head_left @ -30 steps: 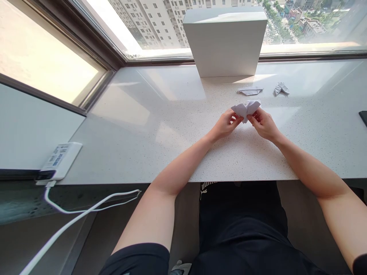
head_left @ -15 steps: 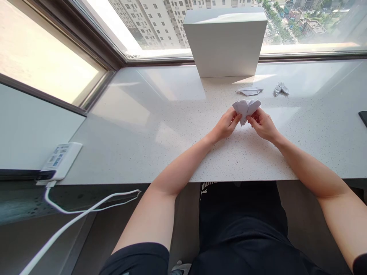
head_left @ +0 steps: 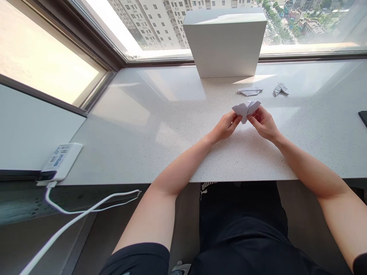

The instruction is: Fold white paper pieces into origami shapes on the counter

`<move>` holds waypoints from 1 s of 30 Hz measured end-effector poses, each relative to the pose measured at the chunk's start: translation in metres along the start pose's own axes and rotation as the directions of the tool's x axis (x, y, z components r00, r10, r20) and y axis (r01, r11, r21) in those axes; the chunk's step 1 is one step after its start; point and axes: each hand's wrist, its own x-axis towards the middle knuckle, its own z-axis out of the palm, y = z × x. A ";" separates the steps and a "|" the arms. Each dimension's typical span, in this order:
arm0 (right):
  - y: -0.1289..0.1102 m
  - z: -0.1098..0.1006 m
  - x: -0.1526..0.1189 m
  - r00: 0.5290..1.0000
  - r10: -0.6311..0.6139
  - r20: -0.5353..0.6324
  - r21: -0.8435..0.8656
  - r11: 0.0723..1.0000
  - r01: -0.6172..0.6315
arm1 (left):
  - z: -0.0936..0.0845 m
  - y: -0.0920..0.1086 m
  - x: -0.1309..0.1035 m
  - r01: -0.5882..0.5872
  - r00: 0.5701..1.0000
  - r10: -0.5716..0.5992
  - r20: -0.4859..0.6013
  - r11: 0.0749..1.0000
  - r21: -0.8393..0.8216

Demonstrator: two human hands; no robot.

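Left hand [head_left: 226, 126] pinches folded paper [head_left: 242, 109] at its eight o'clock, right hand [head_left: 265, 124] at four; widest span nine-to-three.

Matt, creased paper [head_left: 239, 109] showed between the left grip [head_left: 224, 125] and the right grip [head_left: 264, 124], over a smooth, glossy bench [head_left: 129, 149] speckled like stone. Just beyond the grip, a paper strip [head_left: 250, 92] and a wrinkled paper piece [head_left: 277, 90] looked equally matt; farther on, a smooth box [head_left: 226, 49] fronted glossy window glass [head_left: 344, 30]. Well left of the grip was a smooth plastic device [head_left: 61, 160]; on its near side, matt cloth [head_left: 241, 236].
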 end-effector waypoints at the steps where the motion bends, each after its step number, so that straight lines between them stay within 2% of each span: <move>1: 0.002 0.001 0.000 0.999 -0.012 -0.048 0.016 1.000 0.013 | 0.000 -0.002 0.000 0.014 1.000 -0.014 -0.006 1.000 -0.005; 3: 0.006 0.005 0.000 0.989 -0.057 -0.140 0.055 0.996 0.065 | 0.000 -0.005 -0.001 0.039 0.999 -0.039 -0.012 0.999 -0.020; 8: 0.012 0.009 0.002 0.969 -0.171 -0.178 0.078 0.979 0.188 | -0.002 0.000 -0.001 0.043 0.999 -0.043 0.026 0.999 -0.003; 12: 0.010 0.007 0.002 0.978 -0.135 -0.156 0.076 0.986 0.148 | -0.003 0.003 -0.001 0.051 0.997 -0.051 0.055 0.999 0.008; 18: 0.004 0.005 0.000 0.985 -0.088 -0.146 0.052 0.994 0.096 | -0.002 -0.003 0.000 0.072 0.996 -0.073 0.052 0.997 0.031; 30: -0.003 0.002 0.000 0.997 -0.039 -0.064 -0.005 0.999 0.039 | -0.011 -0.009 0.002 0.061 0.990 -0.068 0.121 0.996 0.057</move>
